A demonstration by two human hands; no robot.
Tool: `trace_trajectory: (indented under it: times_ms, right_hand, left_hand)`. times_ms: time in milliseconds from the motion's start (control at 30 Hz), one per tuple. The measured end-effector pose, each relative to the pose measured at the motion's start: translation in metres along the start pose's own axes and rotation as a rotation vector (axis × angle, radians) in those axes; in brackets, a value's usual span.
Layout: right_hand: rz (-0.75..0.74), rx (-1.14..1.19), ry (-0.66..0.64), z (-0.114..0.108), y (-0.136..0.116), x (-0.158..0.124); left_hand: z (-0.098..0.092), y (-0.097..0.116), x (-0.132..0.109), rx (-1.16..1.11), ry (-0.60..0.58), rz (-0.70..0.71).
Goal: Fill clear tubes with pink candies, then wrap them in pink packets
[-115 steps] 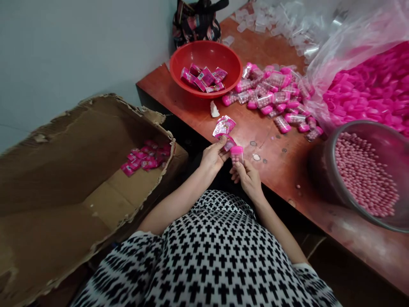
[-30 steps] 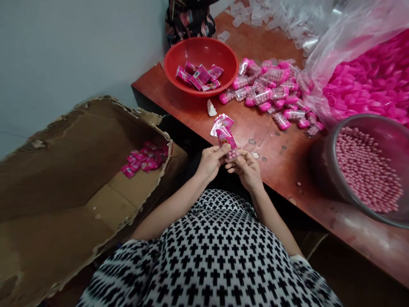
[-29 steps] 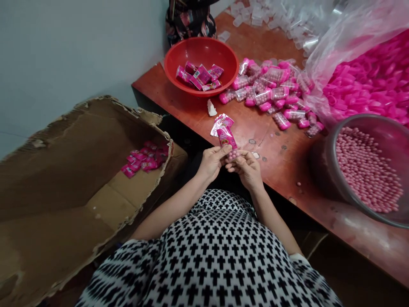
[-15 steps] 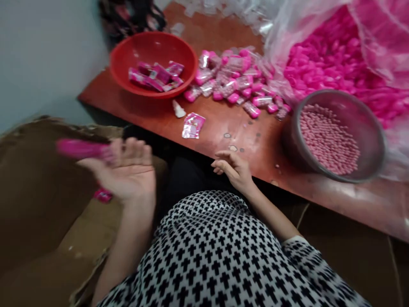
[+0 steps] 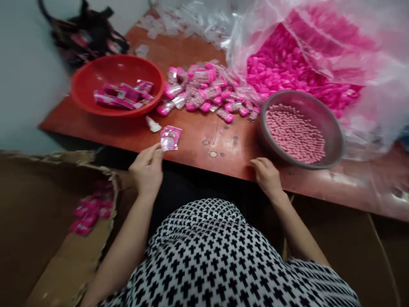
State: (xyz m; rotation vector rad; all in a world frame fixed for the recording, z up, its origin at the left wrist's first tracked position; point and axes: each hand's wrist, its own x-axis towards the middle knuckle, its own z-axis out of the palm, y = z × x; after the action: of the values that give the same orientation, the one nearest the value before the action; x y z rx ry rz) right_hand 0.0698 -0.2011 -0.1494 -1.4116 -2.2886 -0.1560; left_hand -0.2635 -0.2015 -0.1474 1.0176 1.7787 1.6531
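Note:
My left hand (image 5: pixel 147 169) reaches to the table's front edge, its fingertips just short of a flat pink wrapper (image 5: pixel 170 137) lying there; the fingers are extended and hold nothing. My right hand (image 5: pixel 267 175) rests at the table edge below a metal bowl (image 5: pixel 332 128) of pink candy balls, fingers loosely curled and empty. A heap of small clear tubes with pink caps (image 5: pixel 204 90) lies mid-table. The cardboard box (image 5: pixel 64 264) on my left holds several wrapped pink packs (image 5: pixel 91 208).
A red bowl (image 5: pixel 92 76) with pink packs stands at the back left. A large clear bag of pink caps (image 5: pixel 287 64) fills the back right, with clear empty tubes (image 5: pixel 179 25) behind. A dark bag (image 5: pixel 86 36) sits at the far corner. A white scrap (image 5: pixel 153 124) lies near the wrapper.
My left hand tossed the wrapped pack into the box, then swung back to the table near the loose wrapper. My right hand moved right along the edge. The view shifted right.

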Motion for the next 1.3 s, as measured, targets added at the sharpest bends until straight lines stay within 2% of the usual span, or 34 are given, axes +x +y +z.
trace_trajectory:
  times_ms: [33,100,167,267,333,400,500,567,667,733,800,833,900,967,1033,1100,1200,1300]
  right_hand:
    - [-0.037,0.015,0.087,-0.01,0.0,0.004]
    - [-0.088,-0.007,0.289,-0.031,0.007,0.019]
    - [-0.016,-0.099,0.532,-0.046,0.02,0.039]
    - [-0.01,-0.14,0.615,-0.051,0.026,0.066]
    - [0.011,0.011,0.548,-0.044,0.013,0.075]
    - [-0.019,0.189,0.476,-0.029,-0.013,0.079]
    - [-0.063,0.441,0.259,0.004,-0.059,0.087]
    - [0.012,0.654,0.083,0.031,-0.086,0.098]
    - [0.204,1.029,-0.172,0.073,-0.115,0.121]
    - [0.293,1.254,-0.278,0.094,-0.128,0.137]
    - [0.356,1.38,-0.32,0.105,-0.136,0.15]
    - [0.371,1.411,-0.333,0.106,-0.139,0.156]
    - [0.347,1.445,-0.391,0.105,-0.143,0.165]
    - [0.264,1.444,-0.54,0.1,-0.146,0.171]
    - [0.167,1.389,-0.69,0.095,-0.149,0.176]
    - [0.093,1.304,-0.766,0.094,-0.152,0.178]
    - [-0.028,1.175,-0.798,0.093,-0.156,0.183]
    - [-0.255,1.003,-0.904,0.091,-0.155,0.198]
  left_hand:
    - [-0.001,-0.007,0.005,0.179,-0.042,0.151]
    - [-0.001,-0.021,0.017,0.386,-0.119,0.294]
    - [0.002,-0.036,0.03,0.52,-0.178,0.339]
    - [0.011,-0.051,0.043,0.665,-0.168,0.308]
    - [0.015,-0.056,0.047,0.721,-0.138,0.294]
    - [0.017,-0.06,0.047,0.749,-0.109,0.307]
    - [0.019,-0.064,0.044,0.731,-0.061,0.342]
    - [0.021,-0.064,0.04,0.68,-0.025,0.368]
    - [0.025,-0.057,0.027,0.535,0.0,0.421]
    - [0.026,-0.047,0.016,0.394,-0.021,0.445]
    - [0.023,-0.035,0.006,0.241,-0.037,0.398]
    - [0.02,-0.03,0.003,0.16,-0.036,0.326]
    - [0.012,-0.022,-0.001,-0.031,-0.05,0.092]
    - [0.002,-0.019,-0.002,-0.244,-0.118,-0.181]
    - [-0.006,-0.019,-0.001,-0.418,-0.208,-0.38]
    - [-0.011,-0.02,-0.001,-0.51,-0.265,-0.482]
    - [-0.015,-0.022,-0.001,-0.557,-0.295,-0.558]
    - [-0.017,-0.024,-0.002,-0.545,-0.277,-0.582]
